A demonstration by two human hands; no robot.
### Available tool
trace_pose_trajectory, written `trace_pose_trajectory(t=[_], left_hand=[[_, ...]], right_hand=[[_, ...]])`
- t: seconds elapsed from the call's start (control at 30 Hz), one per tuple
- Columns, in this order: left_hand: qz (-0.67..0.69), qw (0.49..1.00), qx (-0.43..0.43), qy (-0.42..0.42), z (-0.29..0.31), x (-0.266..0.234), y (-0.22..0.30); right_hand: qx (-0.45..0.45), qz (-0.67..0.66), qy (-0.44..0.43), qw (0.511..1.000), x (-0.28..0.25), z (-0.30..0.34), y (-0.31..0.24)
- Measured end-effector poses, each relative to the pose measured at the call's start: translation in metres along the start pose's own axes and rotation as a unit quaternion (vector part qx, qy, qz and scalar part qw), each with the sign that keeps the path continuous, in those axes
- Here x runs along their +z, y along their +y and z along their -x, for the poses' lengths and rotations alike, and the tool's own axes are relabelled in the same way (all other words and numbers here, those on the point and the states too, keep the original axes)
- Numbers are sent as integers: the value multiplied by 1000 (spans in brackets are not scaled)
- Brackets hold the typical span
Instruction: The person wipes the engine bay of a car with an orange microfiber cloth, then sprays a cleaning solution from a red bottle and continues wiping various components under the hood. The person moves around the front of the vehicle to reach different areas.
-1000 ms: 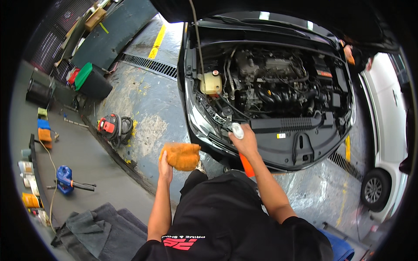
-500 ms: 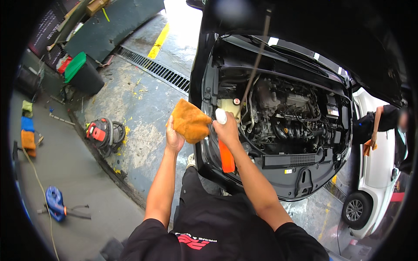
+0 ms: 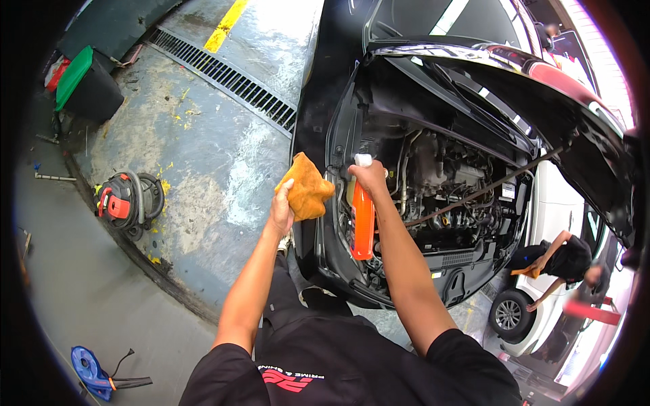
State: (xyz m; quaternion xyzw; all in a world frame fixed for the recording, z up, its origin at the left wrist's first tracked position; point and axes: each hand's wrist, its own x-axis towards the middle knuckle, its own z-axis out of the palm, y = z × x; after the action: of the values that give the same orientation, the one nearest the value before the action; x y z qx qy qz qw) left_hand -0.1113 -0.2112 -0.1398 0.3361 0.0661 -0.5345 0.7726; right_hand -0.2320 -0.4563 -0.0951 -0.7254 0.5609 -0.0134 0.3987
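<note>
My left hand (image 3: 282, 206) grips an orange cloth (image 3: 308, 187), bunched up and held at the front left corner of a black car (image 3: 338, 267). My right hand (image 3: 371, 177) holds an orange spray bottle (image 3: 362, 223) by its white trigger head, the bottle hanging down over the open engine bay (image 3: 450, 196). The raised bonnet (image 3: 501, 74) is propped by a thin rod (image 3: 487, 191). Both hands are close together, just in front of the engine bay's left side.
A red and black vacuum cleaner (image 3: 122, 199) stands on the wet floor at left, near a metal drain grate (image 3: 223, 78). A black bin with a green lid (image 3: 88, 88) is far left. Another person (image 3: 558, 260) bends beside a white car (image 3: 548, 223) at right. Blue tool (image 3: 91, 369) lies lower left.
The view has swung closer to the car's left front corner. Both hands have stayed raised with cloth and bottle, now over the engine bay's left edge; the bottle now hangs upright.
</note>
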Motion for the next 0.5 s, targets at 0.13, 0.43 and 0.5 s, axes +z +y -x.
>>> trace_pose_trajectory(t=[0.13, 0.43, 0.5], left_hand=[[-106, 993, 48, -17, -61, 38, 17], [-767, 530, 361, 13, -166, 126, -68], [-817, 495, 294, -9, -120, 106, -94]], right_hand=[[-91, -150, 38, 984, -18, 8, -22], [9, -269, 2, 963, -37, 121, -11], [49, -265, -12, 963, -44, 149, -3]])
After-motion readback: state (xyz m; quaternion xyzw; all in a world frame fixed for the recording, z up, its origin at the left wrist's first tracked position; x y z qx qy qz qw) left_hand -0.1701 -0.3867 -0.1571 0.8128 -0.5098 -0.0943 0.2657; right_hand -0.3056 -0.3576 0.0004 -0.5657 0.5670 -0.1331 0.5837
